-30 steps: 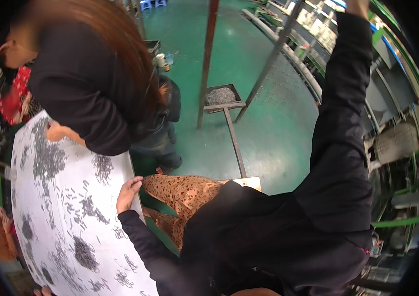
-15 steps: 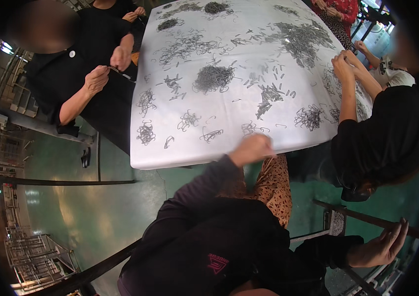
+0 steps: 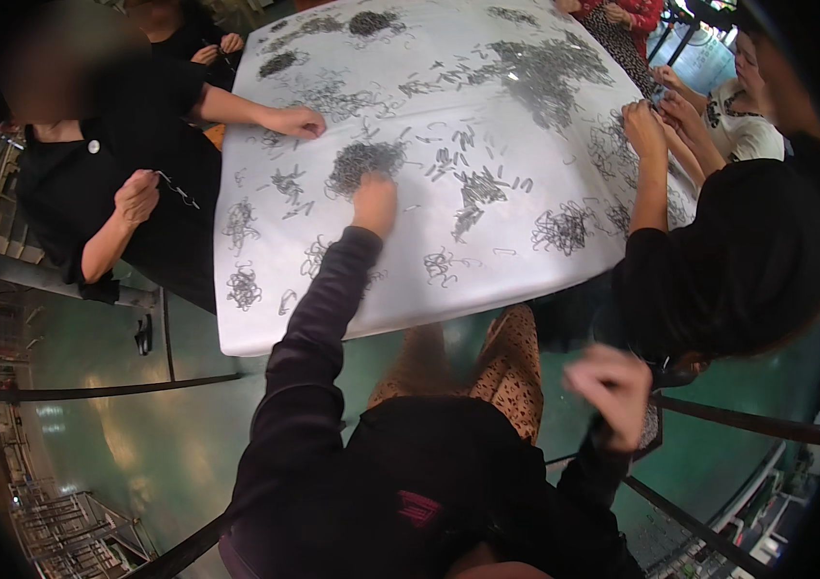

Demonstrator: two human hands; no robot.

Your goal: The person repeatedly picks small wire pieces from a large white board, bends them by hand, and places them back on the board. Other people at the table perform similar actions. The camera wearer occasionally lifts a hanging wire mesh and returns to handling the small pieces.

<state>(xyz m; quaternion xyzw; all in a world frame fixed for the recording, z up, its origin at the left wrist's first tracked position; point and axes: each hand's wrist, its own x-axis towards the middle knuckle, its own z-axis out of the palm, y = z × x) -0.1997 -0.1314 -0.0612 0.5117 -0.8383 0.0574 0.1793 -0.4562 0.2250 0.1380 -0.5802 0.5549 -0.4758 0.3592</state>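
Observation:
My left hand [image 3: 375, 205] reaches over the white-covered table [image 3: 400, 299] to the near edge of a dense pile of dark metal wire hooks [image 3: 357, 166]. Its fingers are curled down against the pile, and whatever is between them is hidden. My right hand [image 3: 611, 394] is raised off the table, to the right of my lap. It is smeared by motion, and nothing can be made out in it. Nearest to my left forearm lies a small cluster of hooks [image 3: 315, 257], partly covered by the sleeve. Another small cluster [image 3: 441, 266] lies near the front edge.
More hook piles lie around, one at right [image 3: 564, 228]; short metal pieces [image 3: 550, 92] spread at the far right. A co-worker's hand [image 3: 296, 122] rests over the table at left; another co-worker's hands [image 3: 649, 125] work at right. Dark rails [image 3: 120, 388] run beside me.
My left hand has moved from the front edge forward and left to the hook pile. My right hand has come inward and up from the far right. The left co-worker has reached onto the table.

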